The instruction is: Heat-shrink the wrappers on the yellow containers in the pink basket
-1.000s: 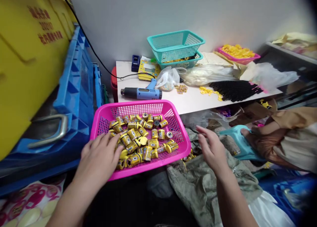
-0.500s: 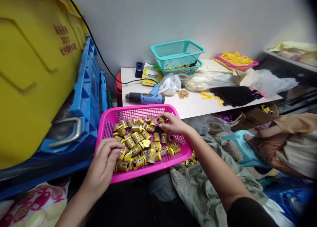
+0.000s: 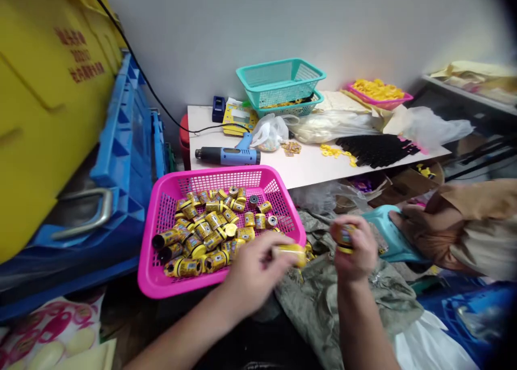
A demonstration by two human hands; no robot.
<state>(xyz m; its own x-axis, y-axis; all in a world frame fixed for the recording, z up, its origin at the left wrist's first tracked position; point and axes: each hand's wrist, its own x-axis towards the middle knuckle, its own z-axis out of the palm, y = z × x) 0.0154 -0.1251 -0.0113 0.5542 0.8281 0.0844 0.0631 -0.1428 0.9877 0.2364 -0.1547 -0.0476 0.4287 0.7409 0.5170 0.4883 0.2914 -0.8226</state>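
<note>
A pink mesh basket (image 3: 146,251) sits in front of me, holding many small yellow-labelled cylinders with yellow caps (image 3: 214,219). Some lie with a dark open end showing. Over the basket's front right corner, my left hand (image 3: 258,267) is closed round one yellow cylinder (image 3: 294,253), blurred by motion. My right hand (image 3: 357,249), out to the right of the basket, grips another such cylinder (image 3: 345,236) in its fist. More yellow cylinders (image 3: 309,251) lie below, just past the basket's right rim.
On the white table (image 3: 299,173) behind are a blue heat gun (image 3: 232,155), stacked teal baskets (image 3: 280,84), plastic bags (image 3: 270,133) and black strips (image 3: 377,149). Blue crates (image 3: 121,138) stand left. At right, another person's hand (image 3: 399,219) touches a light-blue plastic stool (image 3: 388,224).
Both hands have come away from the basket's contents toward the right, each carrying a yellow cylinder. The view has shifted a little.
</note>
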